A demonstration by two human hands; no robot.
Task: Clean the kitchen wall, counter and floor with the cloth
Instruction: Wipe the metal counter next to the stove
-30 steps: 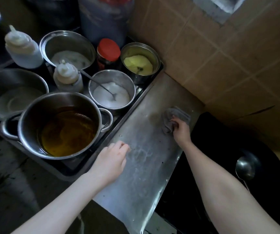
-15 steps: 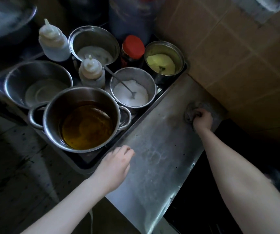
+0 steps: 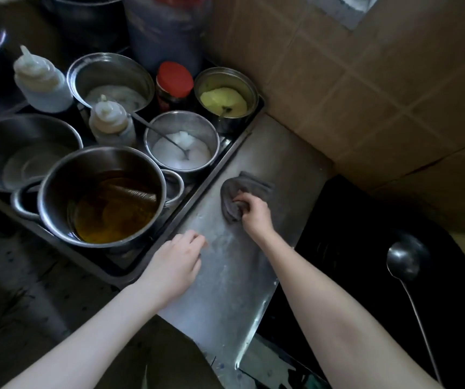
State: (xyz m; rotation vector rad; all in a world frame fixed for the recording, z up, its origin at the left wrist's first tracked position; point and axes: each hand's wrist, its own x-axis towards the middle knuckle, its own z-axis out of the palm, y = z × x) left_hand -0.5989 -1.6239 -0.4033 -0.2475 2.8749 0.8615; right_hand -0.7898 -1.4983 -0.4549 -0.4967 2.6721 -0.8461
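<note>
Right hand (image 3: 255,213): my fingers are curled round the bunched grey cloth (image 3: 239,189), holding it on the steel counter (image 3: 234,282).
Left hand (image 3: 173,262): my fingers are loosely bent and hold nothing, tips on the counter.
Oil pot (image 3: 57,186): just beyond my left hand.
Tiled wall (image 3: 366,94): beyond my right hand.
Ladle (image 3: 402,259): well to its right.

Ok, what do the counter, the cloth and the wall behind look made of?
Counter: sheet metal, likely stainless steel; dull grey sheen, faint reflections, whitish smears.
Cloth: soft fabric, dark grey, matte; it bunches into folds where the right hand grips it.
Wall: tan square tiles, probably ceramic, low gloss; pale grout lines show, with one dark crack.
</note>
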